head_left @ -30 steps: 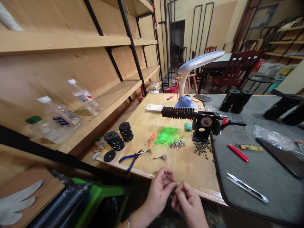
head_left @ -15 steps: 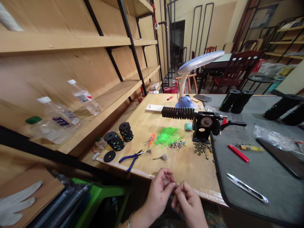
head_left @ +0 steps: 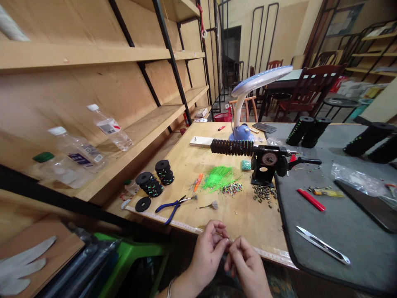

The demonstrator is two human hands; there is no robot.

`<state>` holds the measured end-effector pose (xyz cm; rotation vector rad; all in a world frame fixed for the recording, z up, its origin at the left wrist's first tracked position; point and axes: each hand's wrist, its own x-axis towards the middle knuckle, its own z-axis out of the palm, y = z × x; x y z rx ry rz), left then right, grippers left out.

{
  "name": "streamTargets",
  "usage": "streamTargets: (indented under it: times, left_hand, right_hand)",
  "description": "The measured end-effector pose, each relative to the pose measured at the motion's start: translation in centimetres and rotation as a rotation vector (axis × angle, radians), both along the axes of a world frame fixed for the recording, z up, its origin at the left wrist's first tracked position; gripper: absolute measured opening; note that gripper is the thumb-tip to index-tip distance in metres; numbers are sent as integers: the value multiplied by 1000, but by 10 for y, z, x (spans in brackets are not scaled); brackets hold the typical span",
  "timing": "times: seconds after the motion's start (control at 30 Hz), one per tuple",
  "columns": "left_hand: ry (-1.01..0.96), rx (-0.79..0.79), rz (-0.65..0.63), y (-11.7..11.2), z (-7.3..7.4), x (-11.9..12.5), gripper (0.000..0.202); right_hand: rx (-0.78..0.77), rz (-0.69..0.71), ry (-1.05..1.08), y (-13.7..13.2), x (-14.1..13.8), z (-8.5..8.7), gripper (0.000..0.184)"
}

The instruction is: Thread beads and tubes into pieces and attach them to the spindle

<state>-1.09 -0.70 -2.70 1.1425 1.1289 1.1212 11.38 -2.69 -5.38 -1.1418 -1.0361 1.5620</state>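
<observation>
My left hand [head_left: 208,252] and my right hand [head_left: 247,267] meet at the table's front edge, both closed in a pinch with their fingertips almost touching. Whatever lies between the fingers is too small to make out. Just beyond them on the wooden tabletop [head_left: 186,161] is a small grey feathery tuft [head_left: 213,205]. Blue-handled pliers [head_left: 174,205] rest to the left of it. Farther back lie bright green strands [head_left: 219,178], a heap of coloured beads [head_left: 232,189] and an orange tool [head_left: 197,183]. Small metal pieces [head_left: 264,193] are scattered beside the black winding machine [head_left: 269,161].
Black foam spools [head_left: 149,184] stand at the left table edge. A desk lamp [head_left: 241,132] rises behind the machine. On the grey mat [head_left: 297,240] lie thread snips [head_left: 322,245], a red stick-like object [head_left: 311,200] and a yellow lighter [head_left: 328,193]. Shelves with bottles [head_left: 85,155] flank the left.
Almost nothing differs. Both hands stay pinched together in the same place, with only a very slight shift of the fingers.
</observation>
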Motion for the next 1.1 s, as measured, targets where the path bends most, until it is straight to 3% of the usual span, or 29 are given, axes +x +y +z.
streamTargets:
  times: [1.1]
  left_hand:
    - [-37, -32, 3, 0, 2, 1, 22]
  right_hand:
    - [-26, 2, -7, -1, -2, 2, 44]
